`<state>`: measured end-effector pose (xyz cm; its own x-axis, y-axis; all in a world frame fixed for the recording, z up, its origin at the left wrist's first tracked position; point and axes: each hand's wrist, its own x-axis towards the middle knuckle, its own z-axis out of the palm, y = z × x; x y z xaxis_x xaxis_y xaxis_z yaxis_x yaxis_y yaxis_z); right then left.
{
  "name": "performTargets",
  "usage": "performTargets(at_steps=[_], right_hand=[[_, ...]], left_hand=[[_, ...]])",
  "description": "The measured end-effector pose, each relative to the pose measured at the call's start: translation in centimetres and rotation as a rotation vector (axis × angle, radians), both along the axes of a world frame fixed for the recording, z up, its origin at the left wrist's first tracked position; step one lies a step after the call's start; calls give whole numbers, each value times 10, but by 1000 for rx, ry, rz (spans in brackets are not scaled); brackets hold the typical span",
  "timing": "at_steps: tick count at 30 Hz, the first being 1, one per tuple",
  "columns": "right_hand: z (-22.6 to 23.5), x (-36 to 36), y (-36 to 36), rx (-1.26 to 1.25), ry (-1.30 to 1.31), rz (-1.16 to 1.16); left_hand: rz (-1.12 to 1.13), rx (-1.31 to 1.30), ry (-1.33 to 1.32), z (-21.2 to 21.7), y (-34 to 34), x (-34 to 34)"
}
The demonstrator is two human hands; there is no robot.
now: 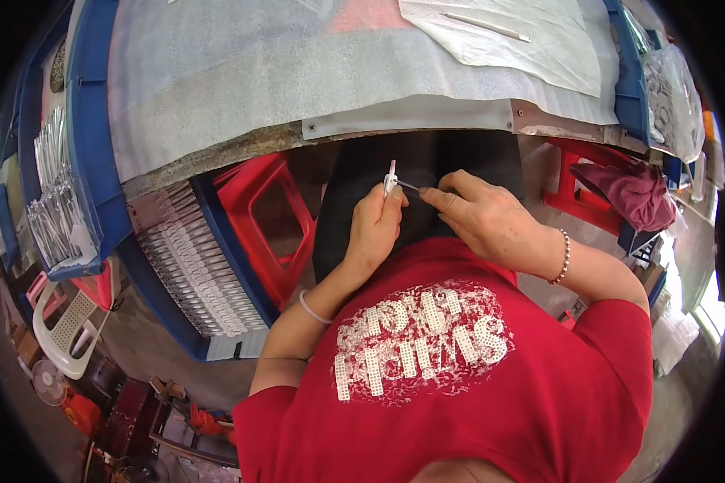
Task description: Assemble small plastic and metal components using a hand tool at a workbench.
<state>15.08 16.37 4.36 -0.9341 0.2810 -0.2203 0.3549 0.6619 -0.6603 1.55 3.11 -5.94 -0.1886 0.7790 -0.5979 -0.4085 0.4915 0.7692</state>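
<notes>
My left hand (pixel 376 221) is closed around a small white piece (pixel 391 179) with a slim pinkish tip pointing away from me. My right hand (pixel 491 217) pinches a thin grey metal rod (pixel 409 186), whose far end meets the side of the white piece. Both hands are above my dark-clad lap, just short of the table edge. What kind of part the white piece is, I cannot make out. The rest of it is hidden in my left fingers, and the rod's other end is under my right fingers.
A table (pixel 258 80) covered with pale sheeting spans the front, a thin stick (pixel 487 27) lying on it. Left of my lap stand a blue bin (pixel 242 278) of stacked metal parts and a red stool (pixel 270 213). A maroon cloth (pixel 632 197) hangs at right.
</notes>
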Motion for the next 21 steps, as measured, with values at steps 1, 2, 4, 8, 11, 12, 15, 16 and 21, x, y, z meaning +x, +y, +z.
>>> performTargets(at_steps=[1,2,4,8,11,12,15,16,21], right_hand=[[-1,0,0,-2,-1,-1],[-2,0,-1,6,4,5],[-4,0,-1,12,7,11],[-6,-1,0,-44,1,-15],[-22,-5,7,-311,65,-262],[-24,-6,13,-388,-42,-323],[-14,-14,7,444,33,288],[-15,-14,5,434,28,288],[-48,-10,9,41,52,-91]], left_hand=[[-1,-2,-1,0,0,0],[-4,7,17,1,0,1],[-8,14,33,0,0,1],[-47,31,181,-8,-3,5],[-73,67,316,-12,-3,8],[-81,86,384,-13,-2,10],[-104,164,478,-15,1,9],[-106,155,471,-14,0,10],[-96,188,616,-19,2,12]])
